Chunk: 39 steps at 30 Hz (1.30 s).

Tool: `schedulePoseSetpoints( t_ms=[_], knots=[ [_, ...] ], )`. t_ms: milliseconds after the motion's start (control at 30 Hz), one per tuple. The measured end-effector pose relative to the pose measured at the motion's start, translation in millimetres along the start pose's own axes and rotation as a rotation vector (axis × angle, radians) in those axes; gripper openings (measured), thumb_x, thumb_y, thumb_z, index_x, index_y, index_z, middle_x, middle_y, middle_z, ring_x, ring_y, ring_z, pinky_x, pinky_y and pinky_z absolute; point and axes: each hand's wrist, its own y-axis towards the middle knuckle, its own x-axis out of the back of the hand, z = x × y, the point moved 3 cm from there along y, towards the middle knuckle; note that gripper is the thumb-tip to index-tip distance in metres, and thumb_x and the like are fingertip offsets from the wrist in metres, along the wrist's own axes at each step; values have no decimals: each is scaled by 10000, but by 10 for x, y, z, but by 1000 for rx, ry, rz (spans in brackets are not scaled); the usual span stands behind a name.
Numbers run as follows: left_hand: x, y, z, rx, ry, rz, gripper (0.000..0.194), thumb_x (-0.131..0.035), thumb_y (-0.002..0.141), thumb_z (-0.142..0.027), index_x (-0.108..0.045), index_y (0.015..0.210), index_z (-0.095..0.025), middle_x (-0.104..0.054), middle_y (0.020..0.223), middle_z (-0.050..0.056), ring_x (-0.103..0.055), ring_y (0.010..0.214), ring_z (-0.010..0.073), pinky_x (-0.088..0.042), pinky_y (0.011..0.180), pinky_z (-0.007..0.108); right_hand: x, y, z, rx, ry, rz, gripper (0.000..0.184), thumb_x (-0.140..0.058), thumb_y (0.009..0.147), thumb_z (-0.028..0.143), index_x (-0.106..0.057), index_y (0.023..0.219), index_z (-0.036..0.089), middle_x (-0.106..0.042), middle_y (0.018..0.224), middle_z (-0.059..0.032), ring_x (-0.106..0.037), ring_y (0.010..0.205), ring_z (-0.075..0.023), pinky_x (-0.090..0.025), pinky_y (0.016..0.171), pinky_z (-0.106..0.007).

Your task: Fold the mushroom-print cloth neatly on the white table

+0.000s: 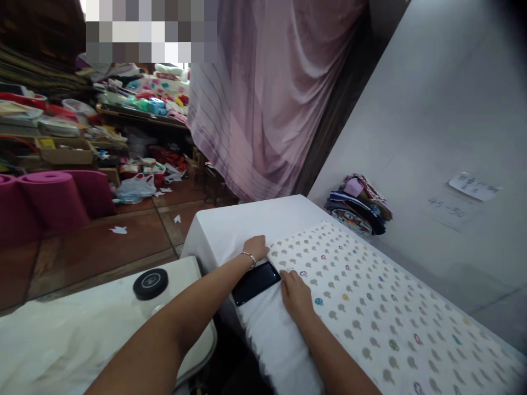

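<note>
A white cloth printed with small grey and coloured shapes (pixel 370 296) lies spread on a table covered in white fabric (pixel 242 225). My left hand (pixel 256 247), with a bracelet on the wrist, rests at the cloth's near left corner with its fingers curled on the edge. My right hand (pixel 295 293) lies flat on the cloth's left edge, fingers stretched out. A black phone (pixel 255 282) lies on the table between my two hands, touching neither that I can tell.
A stack of folded fabrics (pixel 358 206) sits at the table's far end against the grey wall. A pink curtain (pixel 267 109) hangs behind. A black round lid (pixel 150 283) rests on a white surface at left. Pink rolls (pixel 49 200) and cluttered shelves (pixel 82 137) stand beyond the tiled floor.
</note>
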Motion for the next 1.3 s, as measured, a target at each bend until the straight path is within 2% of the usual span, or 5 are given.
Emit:
schedulePoseSetpoints(
  t_ms=[233,867,1067,1200,1300],
  knots=[
    [40,29,-122,14,58,42,265,-498,765,-252,-652,956,-153,-666,1034,164,-627,964,255,-473,742,315,22,48,42,-46,5,12,253,-417,868,184,-546,1074,255,-572,969,-30,-577,847,-171,-411,652,-253],
    [48,-7,-10,39,52,34,279,-435,833,-300,-631,957,-144,-652,1067,156,-609,993,259,-452,760,318,40,58,35,-25,125,-16,223,-433,848,150,-589,991,222,-578,957,-53,-569,899,-189,-433,734,-271],
    [79,37,-16,-40,55,20,284,-506,777,-273,-618,1002,-140,-637,1073,147,-600,992,272,-453,780,349,77,153,-208,-20,444,42,220,-481,775,109,-662,849,211,-612,808,-12,-571,780,-137,-420,733,-230],
    [94,127,-122,-214,37,-35,396,-529,779,-264,-539,1168,-191,-572,1178,82,-536,1081,212,-414,885,310,112,301,-508,-79,532,-2,249,-474,728,81,-684,786,200,-641,786,-11,-579,749,-136,-430,710,-230],
    [89,228,-250,-384,14,-45,340,-505,804,-256,-557,1137,-213,-566,1164,49,-513,1086,187,-393,916,291,145,475,-785,-111,507,-13,275,-469,715,78,-700,804,196,-669,832,-23,-596,794,-149,-439,758,-247]
  ],
)
